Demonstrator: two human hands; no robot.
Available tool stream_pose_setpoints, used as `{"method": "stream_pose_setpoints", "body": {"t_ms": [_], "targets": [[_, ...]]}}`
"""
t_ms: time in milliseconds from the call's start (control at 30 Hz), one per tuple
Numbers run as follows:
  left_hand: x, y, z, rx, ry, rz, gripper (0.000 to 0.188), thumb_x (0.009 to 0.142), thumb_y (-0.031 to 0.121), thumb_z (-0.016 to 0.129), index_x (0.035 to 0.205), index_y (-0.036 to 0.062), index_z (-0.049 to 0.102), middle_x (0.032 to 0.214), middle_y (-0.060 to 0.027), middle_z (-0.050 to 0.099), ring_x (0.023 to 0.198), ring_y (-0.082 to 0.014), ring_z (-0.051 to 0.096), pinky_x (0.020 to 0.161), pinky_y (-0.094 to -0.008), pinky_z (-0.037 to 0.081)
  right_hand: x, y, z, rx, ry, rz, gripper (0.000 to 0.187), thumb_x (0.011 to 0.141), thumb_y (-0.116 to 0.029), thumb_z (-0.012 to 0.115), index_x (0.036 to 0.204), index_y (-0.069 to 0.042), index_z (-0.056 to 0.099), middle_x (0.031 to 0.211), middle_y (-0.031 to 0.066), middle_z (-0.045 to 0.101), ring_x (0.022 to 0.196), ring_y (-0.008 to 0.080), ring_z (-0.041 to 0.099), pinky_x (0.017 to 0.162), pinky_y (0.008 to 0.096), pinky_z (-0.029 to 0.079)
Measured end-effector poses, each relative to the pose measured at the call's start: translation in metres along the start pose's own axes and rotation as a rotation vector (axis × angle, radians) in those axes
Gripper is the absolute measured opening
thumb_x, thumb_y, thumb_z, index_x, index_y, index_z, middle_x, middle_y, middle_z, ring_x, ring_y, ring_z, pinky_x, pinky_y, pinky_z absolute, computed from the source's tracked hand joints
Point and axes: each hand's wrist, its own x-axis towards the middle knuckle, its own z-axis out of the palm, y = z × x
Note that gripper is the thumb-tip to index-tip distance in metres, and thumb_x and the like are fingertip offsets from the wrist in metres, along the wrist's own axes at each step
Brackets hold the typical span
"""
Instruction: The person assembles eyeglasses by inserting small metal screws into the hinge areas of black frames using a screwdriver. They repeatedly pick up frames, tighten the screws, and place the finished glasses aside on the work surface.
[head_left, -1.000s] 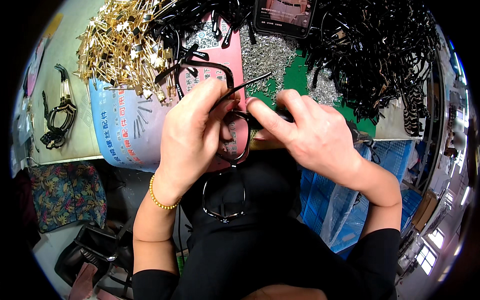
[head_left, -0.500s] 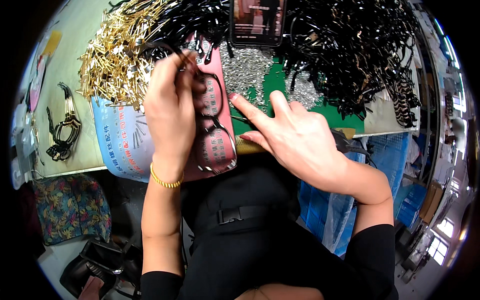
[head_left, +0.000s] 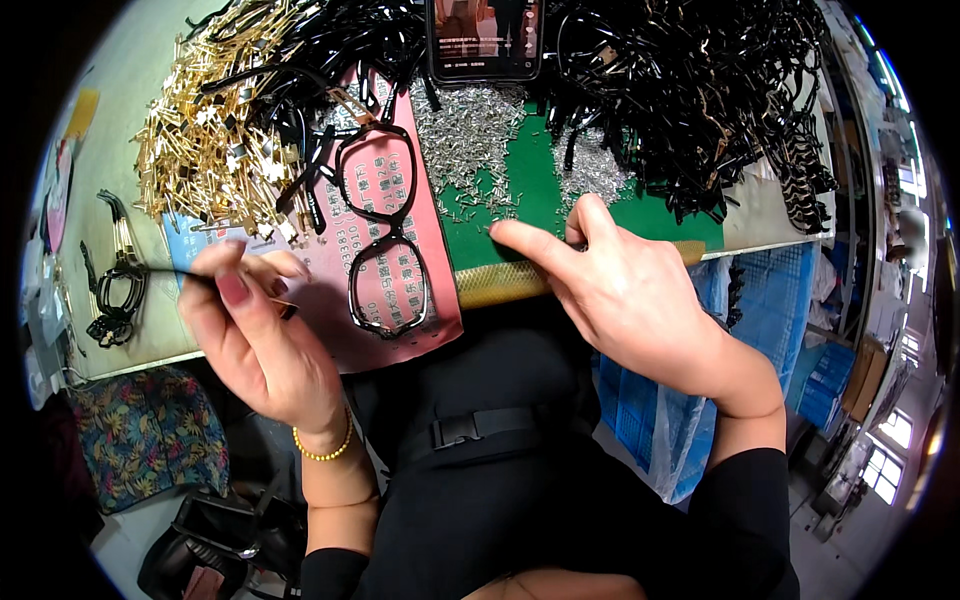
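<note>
**On the bench: eyeglass frame looks half fitted**

Nearest, the left hand is up off the sheet, thumb and fingers pinching a slim dark piece with a gold-coloured tip, probably a temple arm. Right hand is half curled, index fingertip down at the near edge of the silver screws; can't tell if it grips anything.

Just beyond, the frame lies on the pink printed sheet, neither hand touching it. Upper end seems to carry a black temple, so that side looks done; lower end shows none, so that side looks left.

Farther back: screws on the green mat, gold-coloured temple parts, heaped black temple arms, lots of loose stock. Phone farthest, screen lit.
</note>
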Motion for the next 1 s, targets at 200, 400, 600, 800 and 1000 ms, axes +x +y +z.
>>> {"method": "stream_pose_setpoints", "body": {"t_ms": [200,400,600,800,1000], "targets": [[-0.026,-0.009,-0.038,0.446,-0.1,0.016,0.016,0.093,-0.008,0.067,0.108,-0.0049,0.07,0.103,-0.0122,0.07,0.096,-0.021,0.063,0.087,-0.0305,0.049,0.005,0.001,0.005,0.005,-0.008,-0.007,0.048,0.095,-0.011,0.062,0.14,-0.026,0.058,0.095,0.0114,0.049,0.063,0.0268,0.061,0.051,0.0384,0.05],[-0.035,0.0,-0.05,0.563,-0.279,0.261,0.021,0.087,-0.013,0.068,0.106,-0.0035,0.068,0.098,-0.0119,0.072,0.097,-0.0259,0.064,0.095,-0.0401,0.052,0.006,-0.001,0.004,-0.012,-0.008,-0.003,0.062,0.084,-0.005,0.064,0.143,-0.022,0.056,0.097,0.0164,0.053,0.068,0.025,0.065,0.055,0.0364,0.054],[-0.057,0.017,-0.043,0.56,-0.642,0.442,0.034,0.083,0.017,0.081,0.106,0.0133,0.056,0.105,-0.002,0.077,0.109,-0.0298,0.067,0.109,-0.0614,0.044,0.009,-0.006,0.001,-0.09,-0.059,0.023,0.075,0.08,-0.004,0.065,0.15,-0.026,0.05,0.1,0.0184,0.055,0.066,0.0248,0.065,0.051,0.0356,0.054],[-0.044,-0.004,-0.018,0.528,-0.567,0.411,0.032,0.075,0.011,0.087,0.095,0.0096,0.062,0.095,-0.0062,0.074,0.095,-0.0269,0.07,0.101,-0.0508,0.054,0.005,-0.003,0.002,-0.079,-0.034,-0.002,0.077,0.079,-0.004,0.066,0.151,-0.027,0.05,0.107,0.023,0.057,0.066,0.0253,0.065,0.053,0.0357,0.055],[-0.04,-0.006,-0.016,0.382,-0.523,0.268,0.034,0.074,-0.001,0.084,0.096,0.0079,0.061,0.096,-0.0077,0.07,0.095,-0.0285,0.071,0.099,-0.0511,0.055,0.002,0.0,-0.003,-0.075,-0.095,0.027,0.075,0.08,-0.004,0.065,0.15,-0.027,0.051,0.106,0.0226,0.058,0.069,0.0278,0.067,0.055,0.0367,0.056]]}}
